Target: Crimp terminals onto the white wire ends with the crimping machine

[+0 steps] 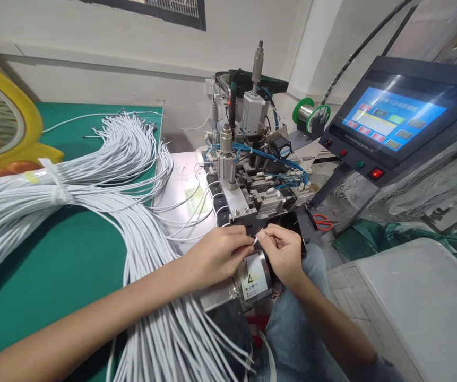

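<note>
My left hand [226, 249] and my right hand [283, 253] meet in front of the machine [248, 180], both pinched closed. Between their fingertips runs the end of a thin white cable [256, 239]; its very tip is too small to make out. Just below the hands is a metal cylinder with a white label [254, 278]. Several white cables lead from the machine's black row of slots [218, 199] to the left. A large bundle of white cables [144, 239] passes under my left forearm and hangs over the table edge.
A tied cable bundle [124, 140] lies on the green table [88, 254] at left, beside a yellow fan [25, 106]. A lit touchscreen [395, 118] stands at right, with a wire spool [310, 114] near it. Red-handled scissors [322, 223] and a white surface [419, 302] are at right.
</note>
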Available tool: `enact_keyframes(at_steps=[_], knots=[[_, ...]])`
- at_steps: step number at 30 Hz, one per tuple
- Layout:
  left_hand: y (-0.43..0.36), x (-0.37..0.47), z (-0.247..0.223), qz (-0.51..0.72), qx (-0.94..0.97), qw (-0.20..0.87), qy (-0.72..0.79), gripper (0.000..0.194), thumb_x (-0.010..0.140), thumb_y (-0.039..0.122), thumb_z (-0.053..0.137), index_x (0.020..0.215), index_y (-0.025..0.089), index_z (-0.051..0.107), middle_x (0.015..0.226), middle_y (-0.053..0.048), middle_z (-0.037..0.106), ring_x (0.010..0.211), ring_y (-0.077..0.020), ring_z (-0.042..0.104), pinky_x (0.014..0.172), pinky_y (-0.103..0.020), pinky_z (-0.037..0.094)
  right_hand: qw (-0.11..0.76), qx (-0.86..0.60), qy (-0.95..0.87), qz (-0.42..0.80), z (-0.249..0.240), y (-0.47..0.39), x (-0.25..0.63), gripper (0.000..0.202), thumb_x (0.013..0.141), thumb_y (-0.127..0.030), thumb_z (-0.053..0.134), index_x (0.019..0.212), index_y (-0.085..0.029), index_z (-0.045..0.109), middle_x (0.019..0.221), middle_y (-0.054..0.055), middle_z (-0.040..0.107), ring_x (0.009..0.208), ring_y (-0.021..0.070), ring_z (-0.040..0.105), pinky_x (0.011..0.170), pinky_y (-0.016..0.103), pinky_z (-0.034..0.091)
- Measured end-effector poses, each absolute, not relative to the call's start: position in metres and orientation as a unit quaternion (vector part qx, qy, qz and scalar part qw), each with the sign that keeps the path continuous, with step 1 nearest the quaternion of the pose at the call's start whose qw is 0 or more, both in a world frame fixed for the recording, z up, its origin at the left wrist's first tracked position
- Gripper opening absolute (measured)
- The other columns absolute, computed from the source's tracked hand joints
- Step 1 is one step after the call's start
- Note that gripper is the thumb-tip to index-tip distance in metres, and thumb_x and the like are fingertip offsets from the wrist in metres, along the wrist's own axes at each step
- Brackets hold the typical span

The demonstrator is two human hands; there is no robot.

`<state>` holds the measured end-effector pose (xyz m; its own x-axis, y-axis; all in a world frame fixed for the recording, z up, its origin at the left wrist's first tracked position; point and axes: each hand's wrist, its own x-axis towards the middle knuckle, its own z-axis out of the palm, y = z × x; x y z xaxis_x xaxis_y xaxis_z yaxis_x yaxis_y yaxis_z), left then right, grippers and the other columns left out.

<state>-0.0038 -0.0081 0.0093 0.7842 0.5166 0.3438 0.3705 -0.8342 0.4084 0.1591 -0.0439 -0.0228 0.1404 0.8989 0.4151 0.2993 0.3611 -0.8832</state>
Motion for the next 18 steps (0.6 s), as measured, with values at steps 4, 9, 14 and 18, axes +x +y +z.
enact_keyframes(at_steps=[4,9,14,18], knots=[[-0.002,-0.003,0.006,0.091,0.944,0.089,0.303,0.025,0.088,0.012,0.038,0.08,0.011,0.062,0.074,-0.004,0.054,0.054,-0.0097,0.051,0.05,-0.021,0.039,0.534,-0.528,-0.556,0.357,-0.05,-0.036,0.171,0.02,0.078,-0.025,0.051,0.065,-0.016,0.064,0.064,0.002,0.058,0.062,0.014,0.054,0.055,0.025,0.041],[0.004,-0.002,-0.004,0.03,0.945,0.068,0.319,0.025,0.087,0.01,0.036,0.077,0.012,0.059,0.078,-0.004,0.052,0.049,-0.0074,0.047,0.048,-0.021,0.04,0.498,-0.542,-0.5,0.456,-0.067,-0.027,0.177,0.02,0.075,-0.034,0.055,0.073,-0.016,0.064,0.059,0.0,0.056,0.051,0.0112,0.048,0.049,0.024,0.039],[0.005,-0.005,-0.011,0.011,0.95,0.047,0.308,0.022,0.087,0.012,0.038,0.08,0.013,0.059,0.08,-0.004,0.051,0.05,-0.0086,0.049,0.048,-0.022,0.041,0.495,-0.528,-0.485,0.491,-0.066,-0.023,0.17,0.019,0.073,-0.035,0.058,0.067,-0.017,0.057,0.056,-0.003,0.051,0.048,0.0096,0.044,0.047,0.022,0.036],[0.004,-0.006,-0.013,0.022,0.952,0.044,0.303,0.025,0.085,0.01,0.041,0.103,0.015,0.058,0.085,-0.004,0.053,0.056,-0.0104,0.054,0.05,-0.023,0.041,0.48,-0.52,-0.505,0.494,-0.069,-0.022,0.171,0.019,0.075,-0.033,0.056,0.065,-0.017,0.054,0.055,-0.004,0.048,0.049,0.0092,0.043,0.048,0.022,0.035]])
